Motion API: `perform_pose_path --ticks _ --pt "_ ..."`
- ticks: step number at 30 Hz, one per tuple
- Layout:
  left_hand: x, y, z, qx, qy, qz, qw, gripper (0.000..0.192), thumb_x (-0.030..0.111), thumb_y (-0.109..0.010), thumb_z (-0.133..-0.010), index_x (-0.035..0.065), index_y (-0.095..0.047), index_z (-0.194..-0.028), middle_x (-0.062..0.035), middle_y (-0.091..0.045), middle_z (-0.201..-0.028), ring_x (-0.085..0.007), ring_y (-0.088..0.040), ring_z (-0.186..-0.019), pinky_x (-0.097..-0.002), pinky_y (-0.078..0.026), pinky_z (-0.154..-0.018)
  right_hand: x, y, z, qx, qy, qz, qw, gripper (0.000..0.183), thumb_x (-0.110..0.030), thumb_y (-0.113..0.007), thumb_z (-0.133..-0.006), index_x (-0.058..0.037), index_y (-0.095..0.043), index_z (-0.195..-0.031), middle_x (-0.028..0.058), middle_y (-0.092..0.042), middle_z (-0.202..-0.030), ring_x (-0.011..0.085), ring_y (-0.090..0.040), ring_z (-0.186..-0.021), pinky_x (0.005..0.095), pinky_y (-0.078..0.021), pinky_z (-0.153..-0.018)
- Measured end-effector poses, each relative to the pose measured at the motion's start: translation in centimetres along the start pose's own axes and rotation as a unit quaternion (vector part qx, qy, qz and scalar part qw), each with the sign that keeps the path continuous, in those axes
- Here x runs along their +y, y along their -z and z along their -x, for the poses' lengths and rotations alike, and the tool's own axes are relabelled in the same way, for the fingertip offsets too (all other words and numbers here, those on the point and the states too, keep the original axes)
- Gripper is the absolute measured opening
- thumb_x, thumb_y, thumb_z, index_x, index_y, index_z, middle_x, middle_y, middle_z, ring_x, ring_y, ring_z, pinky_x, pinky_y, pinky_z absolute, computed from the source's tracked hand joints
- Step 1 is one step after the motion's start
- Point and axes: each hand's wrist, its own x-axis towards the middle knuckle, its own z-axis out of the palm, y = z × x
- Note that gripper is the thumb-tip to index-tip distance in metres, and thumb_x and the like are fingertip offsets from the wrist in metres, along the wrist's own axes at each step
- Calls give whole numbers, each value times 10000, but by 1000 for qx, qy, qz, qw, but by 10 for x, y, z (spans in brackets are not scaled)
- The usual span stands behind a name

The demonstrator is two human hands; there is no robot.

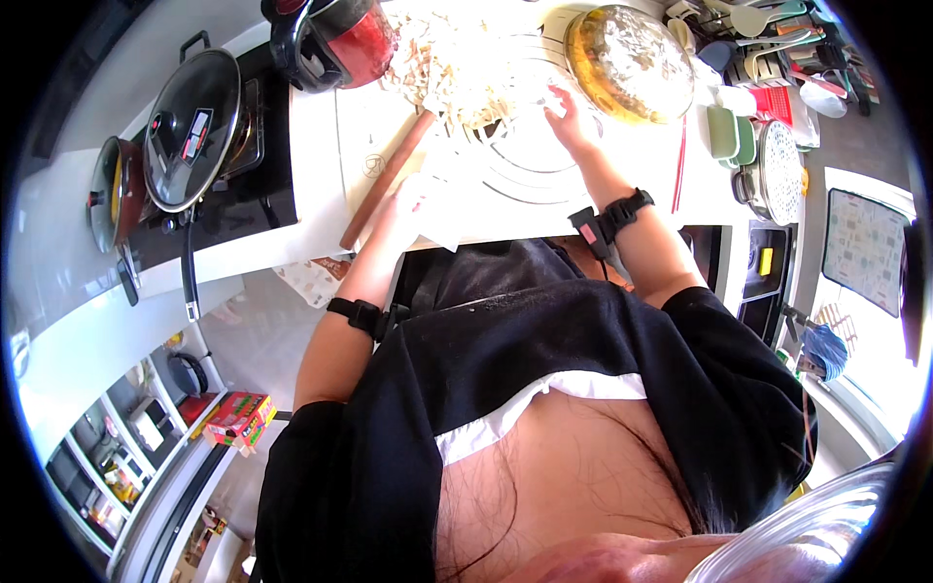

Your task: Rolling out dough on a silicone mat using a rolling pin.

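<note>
My left hand [410,205] is at the counter's front edge, beside a wooden rolling pin [386,182] that lies slanted. Under and beside its fingers is a thin white sheet [443,232], with a corner hanging over the edge. Glare hides whether the fingers grip it. My right hand [570,122] is above a mat with curved lines [536,157], fingers apart, nothing visible in them. Close beyond it stands a round amber-coloured vessel [628,65] with a shiny top. A heap of pale strips [455,69] lies past the rolling pin's far end, partly washed out by light.
At left, a glass-lidded pan [193,131] and a smaller lidded pot [116,189] are on the black hob [270,189], handles jutting forward. A red-and-black appliance [342,44] stands behind. Right are utensils [773,44], green containers [729,135] and a steel pot [776,171].
</note>
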Motion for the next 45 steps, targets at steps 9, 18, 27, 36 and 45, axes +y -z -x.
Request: perform_pose_path --ticks 9,18,27,36,45 --pt "52 -31 -34 -13 -11 5 1000 250 137 -546 -814 19 -534 -1034 -87 -591 -876 -168 -556 -838 -276 -446 -721 -14 23 64 -300 -192 -241 903 289 -167 -543 -837 10 -529 -1066 56 -601 -867 148 -568 -793 270 -453 -734" --pt "2 38 8 210 55 -487 846 449 262 -659 -693 136 -499 -1094 -110 -508 -1107 -301 -490 -998 -402 -401 -848 38 93 74 -56 -334 -209 917 216 -221 -504 -872 -41 -520 -989 6 -559 -803 83 -521 -720 229 -410 -609" --pt "-29 48 39 194 79 -405 890 386 182 -621 -730 60 -478 -1067 -160 -524 -1005 -339 -499 -923 -433 -398 -807 69 82 82 -27 -165 99 981 586 -275 -688 -733 20 -454 -1182 114 -526 -931 164 -517 -779 271 -439 -693" --pt "75 -2 -7 33 98 110 988 381 71 -534 -826 33 -349 -1157 -81 -507 -998 -191 -497 -923 -312 -407 -780 -3 75 74 -217 23 -93 971 612 -365 -706 -681 -63 -475 -1162 143 -511 -1090 273 -520 -989 365 -424 -855" --pt "156 -133 -109 -201 -39 208 956 467 167 -481 -882 33 -281 -1281 -88 -419 -1173 -176 -404 -1103 -285 -365 -888 -45 86 76 -174 -13 -7 985 566 -307 -593 -799 -47 -339 -1233 165 -562 -978 291 -568 -888 362 -446 -768"
